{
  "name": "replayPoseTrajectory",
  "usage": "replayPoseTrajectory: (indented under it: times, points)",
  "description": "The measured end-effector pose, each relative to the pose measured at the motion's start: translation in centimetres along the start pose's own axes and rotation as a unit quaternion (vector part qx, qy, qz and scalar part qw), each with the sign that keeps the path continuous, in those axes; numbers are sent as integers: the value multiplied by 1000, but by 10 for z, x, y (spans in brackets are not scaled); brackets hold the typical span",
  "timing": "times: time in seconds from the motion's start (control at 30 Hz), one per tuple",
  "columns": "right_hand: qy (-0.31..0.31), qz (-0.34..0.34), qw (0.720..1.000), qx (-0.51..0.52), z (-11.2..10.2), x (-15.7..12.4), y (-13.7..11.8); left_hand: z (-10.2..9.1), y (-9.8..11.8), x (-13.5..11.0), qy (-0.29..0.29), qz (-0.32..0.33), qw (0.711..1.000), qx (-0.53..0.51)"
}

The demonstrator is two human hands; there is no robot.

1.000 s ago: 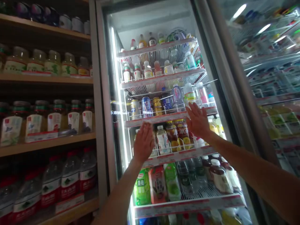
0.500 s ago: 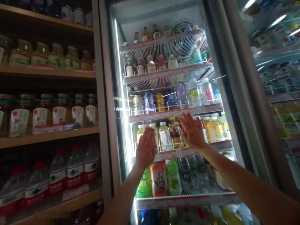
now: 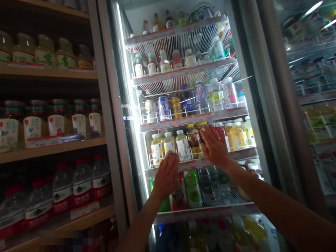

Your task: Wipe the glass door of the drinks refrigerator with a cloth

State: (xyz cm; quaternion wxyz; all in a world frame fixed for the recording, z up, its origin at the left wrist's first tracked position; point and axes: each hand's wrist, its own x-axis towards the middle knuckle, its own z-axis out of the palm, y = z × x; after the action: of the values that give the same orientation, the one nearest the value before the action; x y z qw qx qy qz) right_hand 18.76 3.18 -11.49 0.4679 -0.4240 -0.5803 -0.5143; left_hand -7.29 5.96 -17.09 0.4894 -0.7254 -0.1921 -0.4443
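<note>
Movement at the cooler (image 3: 103, 70), and it's downward: both hands sit lower against the shelves than a second ago. The right hand (image 3: 216, 148) had its fingertips over the row with the cans (image 3: 164, 108); now it's level with the juice row beneath, in front of the stretch between the brown bottles and the yellow ones. The left hand (image 3: 166, 176) has dropped too, and three pale bottles (image 3: 183, 145) come clear, standing upright just above its fingertips. So that's two hands at one lower band of shelving, neither gripping a drink. Left fingers straight and close together, right fingers fanned wide, both palms turned forward. Reflections streak the view, so whether skin meets a pane, or something thin lies under the left fingertips, I can't say.

Underneath the bottles, it's white wire shelves with low front rails and a price strip (image 3: 195, 163). A strip light (image 3: 124, 49) blazes down the left inside edge. Out to the left, dim wooden shelves (image 3: 52, 71) carry jars and red-capped bottles (image 3: 84, 185); over on the right, more chilled drinks, badly blurred.
</note>
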Motion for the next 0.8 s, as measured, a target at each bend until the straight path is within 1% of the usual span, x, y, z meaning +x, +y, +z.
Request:
replayPoseTrajectory:
  times: [0.07,0.13,0.17,0.2,0.23,0.27,0.33,0.37,0.4,0.43,0.47,0.5,0.53,0.6,0.67,0.7,0.73,0.8]
  points:
    - [-6,-9,1000,7,-3,-12,-2,-12,-23,-14,10,-58,998,23]
    - [-15,-10,1000,19,-5,-23,-7,-21,-41,-23,39,-120,991,46]
    - [-19,-9,999,26,-6,-28,-13,-23,-43,-25,51,-138,988,52]
    - [-22,-9,999,34,-6,-32,-19,-22,-39,-26,56,-140,987,53]
    - [-22,-11,999,43,-6,-36,-28,-19,-29,-25,52,-128,989,47]
    - [-21,-16,998,52,-6,-39,-37,-14,-16,-25,39,-102,993,37]
    - [-18,-35,997,70,-5,-46,-54,-3,13,-26,-2,-26,1000,10]
    - [-19,-45,996,78,-4,-50,-62,1,24,-30,-19,12,1000,-2]
    - [-20,-53,995,84,-4,-53,-67,3,30,-35,-31,44,999,-10]
    - [-25,-59,994,88,-5,-57,-70,2,31,-43,-40,65,997,-18]
    - [-31,-61,994,89,-6,-62,-70,-2,26,-53,-47,70,996,-22]
    - [-35,-60,994,87,-7,-66,-69,-8,16,-65,-50,59,997,-22]
    - [-39,-56,994,84,-8,-70,-66,-16,2,-77,-50,32,998,-17]
    - [-48,-48,995,78,-12,-78,-60,-33,-26,-101,-38,-51,998,2]
    - [-60,-33,994,81,-14,-83,-57,-44,-45,-117,-19,-130,991,24]
    - [-66,-27,994,87,-15,-85,-59,-46,-48,-120,-13,-158,987,33]
    - [-71,-23,992,97,-15,-87,-63,-44,-45,-120,-10,-175,984,39]
    - [-67,-26,990,124,-14,-88,-79,-34,-28,-110,-15,-178,983,33]
